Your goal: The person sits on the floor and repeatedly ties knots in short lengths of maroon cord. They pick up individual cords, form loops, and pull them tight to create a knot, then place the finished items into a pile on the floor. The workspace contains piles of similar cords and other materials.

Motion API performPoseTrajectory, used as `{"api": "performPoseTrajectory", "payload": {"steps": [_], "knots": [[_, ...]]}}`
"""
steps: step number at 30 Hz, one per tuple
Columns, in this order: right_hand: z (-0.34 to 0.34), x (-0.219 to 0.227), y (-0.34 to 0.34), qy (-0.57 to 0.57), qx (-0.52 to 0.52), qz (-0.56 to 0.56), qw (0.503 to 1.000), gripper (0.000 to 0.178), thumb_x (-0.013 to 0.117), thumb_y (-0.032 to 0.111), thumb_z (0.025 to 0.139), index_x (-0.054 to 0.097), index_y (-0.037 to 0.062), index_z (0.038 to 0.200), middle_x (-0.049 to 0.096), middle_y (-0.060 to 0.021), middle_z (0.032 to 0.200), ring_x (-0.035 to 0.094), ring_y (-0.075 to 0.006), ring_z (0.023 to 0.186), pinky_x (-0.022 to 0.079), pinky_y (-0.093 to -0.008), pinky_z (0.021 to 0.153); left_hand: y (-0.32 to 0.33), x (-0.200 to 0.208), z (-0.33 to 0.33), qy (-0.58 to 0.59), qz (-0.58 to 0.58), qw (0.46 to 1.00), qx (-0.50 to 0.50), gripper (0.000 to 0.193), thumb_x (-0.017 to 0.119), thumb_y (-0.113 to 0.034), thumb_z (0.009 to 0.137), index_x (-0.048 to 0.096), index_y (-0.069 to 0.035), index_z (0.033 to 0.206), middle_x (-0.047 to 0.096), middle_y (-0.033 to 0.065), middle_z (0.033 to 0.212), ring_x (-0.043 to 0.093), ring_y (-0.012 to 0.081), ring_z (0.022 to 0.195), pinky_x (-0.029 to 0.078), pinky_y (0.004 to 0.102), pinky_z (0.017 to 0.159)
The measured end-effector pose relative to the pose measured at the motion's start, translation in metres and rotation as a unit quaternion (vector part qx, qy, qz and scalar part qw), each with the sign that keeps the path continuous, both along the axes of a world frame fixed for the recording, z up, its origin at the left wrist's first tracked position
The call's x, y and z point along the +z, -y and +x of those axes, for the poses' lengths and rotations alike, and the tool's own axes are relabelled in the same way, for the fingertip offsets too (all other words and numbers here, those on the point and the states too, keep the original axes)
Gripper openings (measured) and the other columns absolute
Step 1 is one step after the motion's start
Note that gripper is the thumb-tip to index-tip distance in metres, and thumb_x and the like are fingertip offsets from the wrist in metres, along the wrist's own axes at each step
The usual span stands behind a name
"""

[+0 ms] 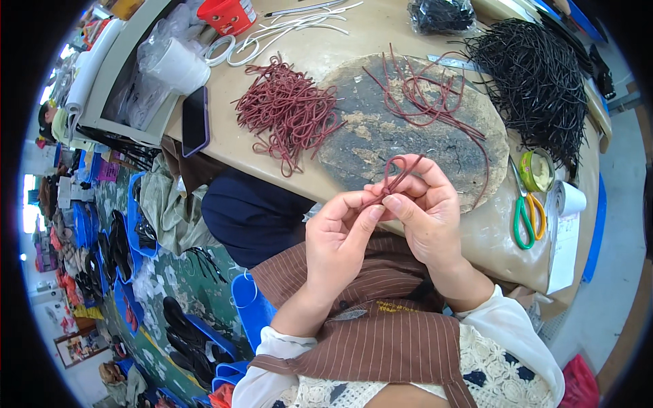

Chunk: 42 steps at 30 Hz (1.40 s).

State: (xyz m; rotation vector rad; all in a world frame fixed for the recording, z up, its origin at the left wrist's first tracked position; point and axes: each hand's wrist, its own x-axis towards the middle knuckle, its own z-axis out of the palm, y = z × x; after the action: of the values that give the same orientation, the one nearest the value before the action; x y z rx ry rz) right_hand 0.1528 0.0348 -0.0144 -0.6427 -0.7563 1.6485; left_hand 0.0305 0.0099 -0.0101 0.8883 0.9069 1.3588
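Observation:
Between my two hands, over the table's near edge, is a dark red cord (390, 178) bent into a loop that stands up above the fingers. My left hand (340, 228) pinches it with thumb and fingertips. Facing it, my right hand (430, 211) also grips the cord, its thumb close to the left thumb. Part of the cord is hidden by the fingers. Beyond my hands lies a worn, oval dark board (408, 146) with loose dark red cords (425, 102) across it. Left of the board, a heap of knotted dark red cords (282, 112) rests on the table.
Black cords (527, 75) are piled at the far right. Green-and-orange-handled scissors (525, 221), a small round tin (537, 170) and a white roll (568, 198) sit at the right edge. A phone (196, 122), white tape rolls and a red cup (226, 15) stand left.

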Motion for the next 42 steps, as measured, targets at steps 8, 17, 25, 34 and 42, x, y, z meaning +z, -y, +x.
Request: {"api": "performPoseTrajectory", "payload": {"steps": [8, 17, 25, 34, 42], "knots": [[0.011, 0.013, -0.001, 0.006, 0.063, -0.032, 0.997, 0.04, 0.059, 0.0, 0.079, 0.04, -0.0012, 0.114, 0.06, -0.0097, 0.09, 0.058, -0.0122, 0.083, 0.049, -0.0229, 0.07, 0.003, 0.006, -0.007, -0.037, 0.023, 0.999, -0.027, 0.012, 0.05, 0.002, 0.084, 0.052, 0.006, 0.095, 0.058, 0.0116, 0.095, 0.059, 0.0166, 0.083, 0.051, 0.029, 0.077], [0.018, 0.015, -0.004, 0.028, 0.077, -0.002, 0.997, 0.025, 0.056, 0.002, 0.082, 0.049, -0.0029, 0.106, 0.061, -0.0093, 0.091, 0.058, -0.0119, 0.084, 0.047, -0.0242, 0.073, 0.003, 0.016, -0.014, -0.057, 0.008, 0.995, -0.086, 0.013, 0.047, 0.005, 0.085, 0.05, 0.006, 0.097, 0.059, 0.0128, 0.095, 0.058, 0.0151, 0.087, 0.047, 0.0262, 0.08], [0.02, 0.012, -0.009, 0.136, 0.046, 0.029, 0.989, 0.012, 0.051, 0.004, 0.084, 0.06, -0.003, 0.08, 0.06, -0.0135, 0.094, 0.059, -0.0202, 0.089, 0.046, -0.0339, 0.081, -0.011, 0.026, -0.022, 0.058, -0.148, 0.974, -0.16, 0.015, 0.053, -0.004, 0.083, 0.05, 0.003, 0.096, 0.061, 0.0138, 0.09, 0.061, 0.0198, 0.083, 0.05, 0.0309, 0.077], [0.022, 0.003, -0.01, 0.011, 0.075, -0.042, 0.996, 0.008, 0.055, 0.001, 0.081, 0.059, -0.0036, 0.087, 0.059, -0.0119, 0.097, 0.056, -0.0139, 0.089, 0.045, -0.0275, 0.079, -0.026, 0.02, -0.025, 0.164, -0.253, 0.934, -0.193, 0.007, 0.058, -0.01, 0.082, 0.055, -0.004, 0.086, 0.063, 0.0116, 0.086, 0.063, 0.0177, 0.076, 0.053, 0.0311, 0.07], [0.038, 0.02, -0.027, 0.212, 0.154, 0.022, 0.965, 0.011, 0.059, 0.003, 0.079, 0.058, -0.0036, 0.088, 0.061, -0.0085, 0.091, 0.057, -0.0096, 0.082, 0.047, -0.023, 0.075, -0.033, 0.022, -0.029, 0.143, -0.299, 0.904, -0.269, 0.008, 0.056, -0.011, 0.083, 0.056, -0.003, 0.086, 0.063, 0.0128, 0.088, 0.063, 0.0183, 0.08, 0.053, 0.0322, 0.072]]}}
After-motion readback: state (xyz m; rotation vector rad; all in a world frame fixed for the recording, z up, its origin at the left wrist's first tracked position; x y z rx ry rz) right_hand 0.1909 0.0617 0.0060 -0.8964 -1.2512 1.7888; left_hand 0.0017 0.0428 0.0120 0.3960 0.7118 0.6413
